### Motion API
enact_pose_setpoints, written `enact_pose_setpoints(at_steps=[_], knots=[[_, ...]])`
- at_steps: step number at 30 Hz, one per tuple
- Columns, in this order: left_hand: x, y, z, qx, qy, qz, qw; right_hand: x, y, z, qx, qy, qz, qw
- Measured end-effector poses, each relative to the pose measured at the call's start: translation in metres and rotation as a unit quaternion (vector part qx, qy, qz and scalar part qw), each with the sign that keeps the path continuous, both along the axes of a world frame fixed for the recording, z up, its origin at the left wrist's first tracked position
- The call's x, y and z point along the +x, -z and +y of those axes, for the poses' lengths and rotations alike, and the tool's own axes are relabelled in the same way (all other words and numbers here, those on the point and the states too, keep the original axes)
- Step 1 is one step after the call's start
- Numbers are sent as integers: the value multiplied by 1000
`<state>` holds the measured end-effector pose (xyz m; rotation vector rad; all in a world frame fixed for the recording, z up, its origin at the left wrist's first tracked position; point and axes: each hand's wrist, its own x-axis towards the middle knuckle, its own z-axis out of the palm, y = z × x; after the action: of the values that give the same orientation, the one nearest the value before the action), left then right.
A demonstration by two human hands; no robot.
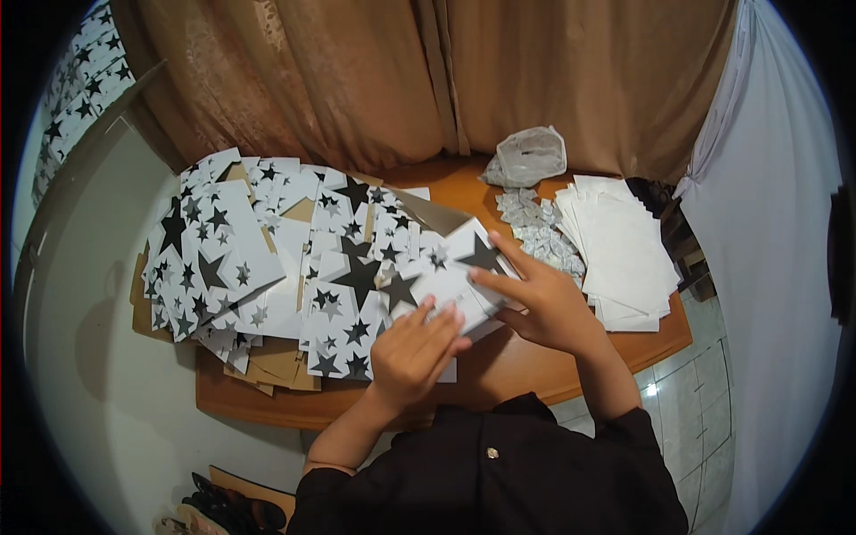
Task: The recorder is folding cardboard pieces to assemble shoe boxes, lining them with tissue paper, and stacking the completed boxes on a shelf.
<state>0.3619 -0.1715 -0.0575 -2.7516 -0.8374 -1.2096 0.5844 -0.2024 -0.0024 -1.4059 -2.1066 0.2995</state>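
Note:
A small white cardboard box (455, 283) printted with black and grey stars is between my hands, tilted above the table. My right hand (544, 299) grips its right end, with fingers over the top and the thumb at the near side. Across the near part of the box lie the outstretched fingers of my left hand (416, 350), slightly blurred. Just left of the box, flat star-printed cardboard pieces (343, 308) are heaped on the table; some show plain brown undersides. A brown inner flap appears behind the box.
Beyond my right hand, small clear plastic packets (539, 234) lie beside a crumpled translucent bag (532, 155). A stack of white paper sheets (624, 254) covers the right end of the wooden table (499, 374). Brown curtains (357, 80) hang behind. Shoes (234, 504) rest at lower left.

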Motion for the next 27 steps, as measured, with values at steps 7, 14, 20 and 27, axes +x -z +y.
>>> enact_pose_setpoints(at_steps=[7, 14, 20, 27], knots=[[-13, 75, 43, -172, 44, -269, 947, 36, 155, -28, 142, 66, 339, 928], [19, 97, 28, -232, 38, -108, 966, 58, 190, -39, 28, 110, 474, 873], [77, 91, -17, -116, 84, -32, 989, 100, 202, -82, -73, 226, 588, 774], [110, 114, -45, -86, 132, 62, 986, 98, 216, -113, -120, 282, 564, 767]])
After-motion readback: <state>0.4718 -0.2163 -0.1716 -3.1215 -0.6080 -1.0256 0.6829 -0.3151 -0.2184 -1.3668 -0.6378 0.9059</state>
